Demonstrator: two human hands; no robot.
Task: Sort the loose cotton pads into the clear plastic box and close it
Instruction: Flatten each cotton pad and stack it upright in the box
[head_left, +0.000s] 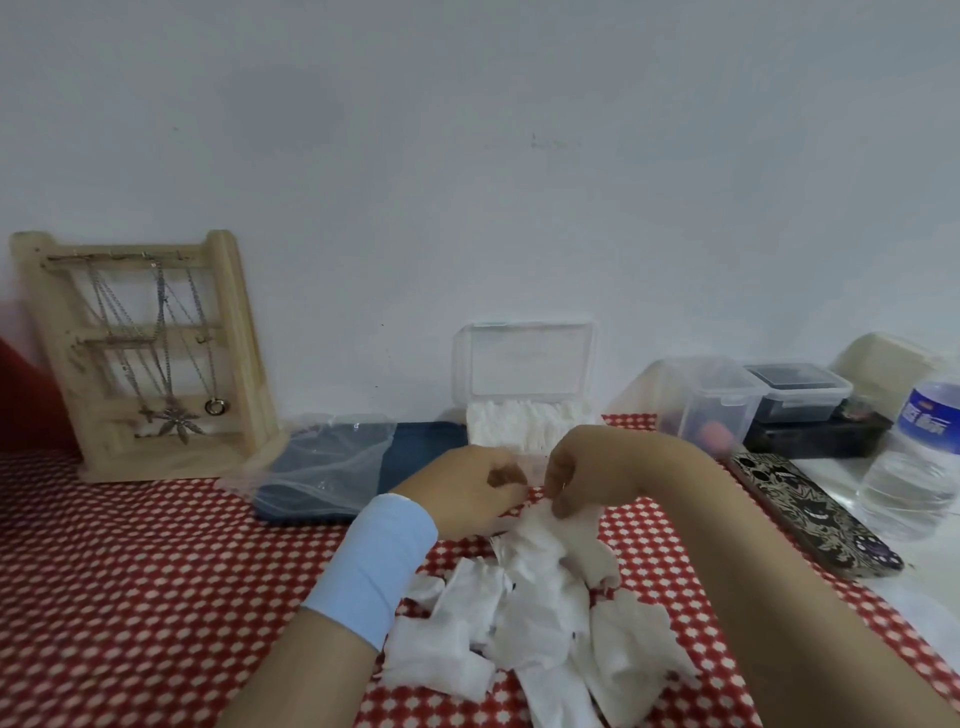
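Note:
A heap of loose white cotton pads (524, 618) lies on the red dotted cloth in front of me. Behind it, against the wall, stands the clear plastic box (527, 421), its lid (524, 361) up and a row of pads packed inside. My left hand (467, 491), with a light blue wristband, and my right hand (576, 478) meet just in front of the box, above the far end of the heap. Both pinch the same bunch of pads (537, 519) between their fingertips.
A wooden jewellery stand (145, 353) with necklaces leans at the back left. A dark blue flat case under clear plastic wrap (332, 467) lies left of the box. At the right are lidded containers (711, 400), a patterned phone (810, 514) and a water bottle (919, 457).

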